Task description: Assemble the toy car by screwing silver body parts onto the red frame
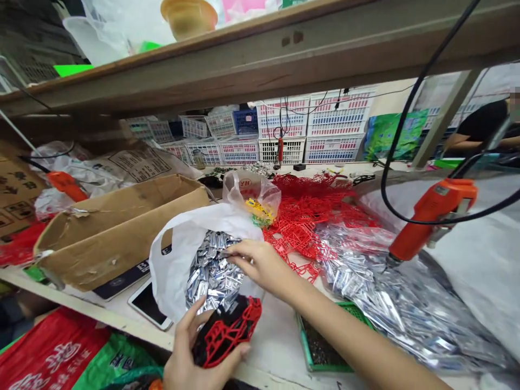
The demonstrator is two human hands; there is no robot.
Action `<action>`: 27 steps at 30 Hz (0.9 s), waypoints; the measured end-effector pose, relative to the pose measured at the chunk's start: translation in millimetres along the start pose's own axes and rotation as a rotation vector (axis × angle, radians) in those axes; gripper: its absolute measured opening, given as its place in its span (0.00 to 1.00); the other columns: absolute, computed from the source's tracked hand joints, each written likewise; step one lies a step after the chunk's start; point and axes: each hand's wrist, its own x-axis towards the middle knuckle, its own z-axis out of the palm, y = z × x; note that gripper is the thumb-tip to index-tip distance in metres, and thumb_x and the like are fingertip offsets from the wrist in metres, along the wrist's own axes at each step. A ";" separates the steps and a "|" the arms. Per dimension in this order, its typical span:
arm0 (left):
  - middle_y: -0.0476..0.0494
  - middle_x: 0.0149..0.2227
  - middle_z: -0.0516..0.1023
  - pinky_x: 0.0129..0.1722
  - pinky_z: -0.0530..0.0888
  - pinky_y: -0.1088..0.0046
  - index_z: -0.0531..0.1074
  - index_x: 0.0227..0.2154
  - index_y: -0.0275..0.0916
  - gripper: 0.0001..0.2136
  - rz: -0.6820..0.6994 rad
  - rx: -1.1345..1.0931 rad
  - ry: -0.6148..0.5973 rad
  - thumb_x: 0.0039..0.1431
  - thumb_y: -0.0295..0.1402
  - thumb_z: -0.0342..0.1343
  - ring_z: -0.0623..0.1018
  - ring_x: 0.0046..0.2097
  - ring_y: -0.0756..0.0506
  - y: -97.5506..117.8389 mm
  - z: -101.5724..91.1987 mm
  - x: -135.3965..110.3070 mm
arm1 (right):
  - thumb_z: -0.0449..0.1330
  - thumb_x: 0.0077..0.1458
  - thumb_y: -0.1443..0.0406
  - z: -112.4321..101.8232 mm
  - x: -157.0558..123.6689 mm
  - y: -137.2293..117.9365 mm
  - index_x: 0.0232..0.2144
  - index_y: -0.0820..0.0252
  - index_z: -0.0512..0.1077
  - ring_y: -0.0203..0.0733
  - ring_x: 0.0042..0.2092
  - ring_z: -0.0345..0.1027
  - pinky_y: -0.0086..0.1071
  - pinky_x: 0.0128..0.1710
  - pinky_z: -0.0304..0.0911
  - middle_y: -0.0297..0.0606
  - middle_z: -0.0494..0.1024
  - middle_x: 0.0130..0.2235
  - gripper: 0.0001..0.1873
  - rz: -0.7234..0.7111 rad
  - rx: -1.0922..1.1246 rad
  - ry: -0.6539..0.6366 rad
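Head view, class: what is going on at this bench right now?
A person's left hand grips a red and black lattice part at the edge of the bench. The right hand reaches into a white bag of small silver pieces, fingers on them. An orange power tool is at the right, its tip by a silvery heap.

A long wooden shelf runs overhead across the whole view, with a yellow bowl on top towards the left. Beyond the cluttered white worktop, stacked white plastic crates line the far side, and a grey metal post slants up to the shelf on the right. The light is bright and even.
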 end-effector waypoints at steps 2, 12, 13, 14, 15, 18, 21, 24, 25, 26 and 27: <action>0.44 0.46 0.85 0.40 0.81 0.60 0.67 0.62 0.49 0.42 0.048 0.171 -0.154 0.46 0.55 0.73 0.86 0.44 0.33 6.1 4.3 1.7 | 0.59 0.71 0.67 -18.2 -24.4 -6.5 0.52 0.58 0.78 0.36 0.45 0.77 0.28 0.47 0.72 0.37 0.81 0.44 0.12 -0.039 0.063 0.011; 0.46 0.52 0.84 0.44 0.80 0.62 0.38 0.74 0.54 0.68 0.325 0.367 -0.326 0.37 0.35 0.83 0.86 0.47 0.33 7.5 28.5 -13.2 | 0.56 0.71 0.67 18.9 -116.4 6.6 0.52 0.65 0.77 0.42 0.35 0.69 0.31 0.33 0.68 0.41 0.75 0.36 0.13 -0.206 -0.206 0.075; 0.46 0.52 0.84 0.46 0.80 0.61 0.38 0.74 0.54 0.69 0.329 0.337 -0.315 0.37 0.34 0.83 0.85 0.49 0.33 5.0 28.2 -15.6 | 0.56 0.72 0.67 19.0 -117.9 7.3 0.52 0.65 0.77 0.42 0.35 0.68 0.32 0.34 0.68 0.41 0.75 0.35 0.13 -0.216 -0.210 0.074; 0.46 0.53 0.84 0.48 0.80 0.60 0.38 0.74 0.54 0.68 0.310 0.302 -0.306 0.38 0.33 0.83 0.85 0.50 0.34 2.5 27.9 -18.3 | 0.56 0.72 0.67 17.1 -118.7 7.4 0.53 0.64 0.76 0.42 0.35 0.68 0.32 0.35 0.68 0.41 0.75 0.35 0.13 -0.221 -0.202 0.055; 0.46 0.53 0.84 0.50 0.80 0.60 0.40 0.74 0.54 0.66 0.271 0.259 -0.297 0.40 0.32 0.82 0.85 0.51 0.34 0.3 27.6 -21.2 | 0.57 0.71 0.68 13.9 -119.2 7.0 0.54 0.64 0.76 0.43 0.36 0.67 0.32 0.35 0.68 0.41 0.75 0.35 0.14 -0.223 -0.192 0.026; 0.46 0.51 0.83 0.48 0.81 0.61 0.46 0.73 0.52 0.58 0.056 0.074 -0.251 0.45 0.32 0.79 0.85 0.48 0.37 -4.2 27.6 -30.2 | 0.60 0.68 0.68 2.9 -121.1 5.5 0.58 0.64 0.74 0.46 0.38 0.68 0.36 0.36 0.69 0.44 0.77 0.39 0.18 -0.216 -0.167 -0.064; 0.45 0.46 0.84 0.44 0.82 0.61 0.53 0.71 0.45 0.56 -0.173 -0.086 -0.193 0.42 0.40 0.79 0.86 0.45 0.36 -3.8 27.9 -35.2 | 0.60 0.68 0.67 -0.2 -124.4 7.5 0.59 0.64 0.73 0.49 0.40 0.69 0.39 0.38 0.71 0.45 0.78 0.40 0.19 -0.225 -0.153 -0.083; 0.44 0.43 0.84 0.45 0.82 0.60 0.57 0.70 0.43 0.56 -0.270 -0.164 -0.217 0.39 0.44 0.80 0.86 0.46 0.35 0.5 27.3 -33.0 | 0.56 0.71 0.68 4.6 -127.2 12.4 0.59 0.64 0.73 0.48 0.41 0.70 0.38 0.39 0.71 0.45 0.79 0.41 0.17 -0.259 -0.126 -0.045; 0.45 0.43 0.84 0.45 0.82 0.61 0.59 0.69 0.43 0.54 -0.283 -0.191 -0.240 0.39 0.44 0.80 0.86 0.46 0.35 2.1 27.0 -31.2 | 0.55 0.72 0.68 6.3 -127.6 13.6 0.59 0.65 0.73 0.48 0.42 0.70 0.38 0.40 0.72 0.46 0.80 0.42 0.17 -0.266 -0.113 -0.029; 0.45 0.42 0.84 0.46 0.82 0.61 0.60 0.68 0.43 0.53 -0.295 -0.219 -0.262 0.39 0.43 0.80 0.86 0.46 0.36 3.3 26.8 -29.3 | 0.53 0.72 0.69 7.7 -127.6 14.3 0.58 0.66 0.72 0.48 0.43 0.70 0.38 0.41 0.72 0.47 0.80 0.43 0.17 -0.275 -0.100 -0.013; 0.46 0.42 0.85 0.46 0.82 0.61 0.61 0.68 0.43 0.52 -0.308 -0.249 -0.280 0.39 0.43 0.80 0.86 0.45 0.36 4.2 26.6 -27.4 | 0.52 0.73 0.68 8.7 -127.2 14.4 0.58 0.67 0.72 0.48 0.44 0.71 0.38 0.43 0.72 0.47 0.81 0.45 0.16 -0.284 -0.089 0.006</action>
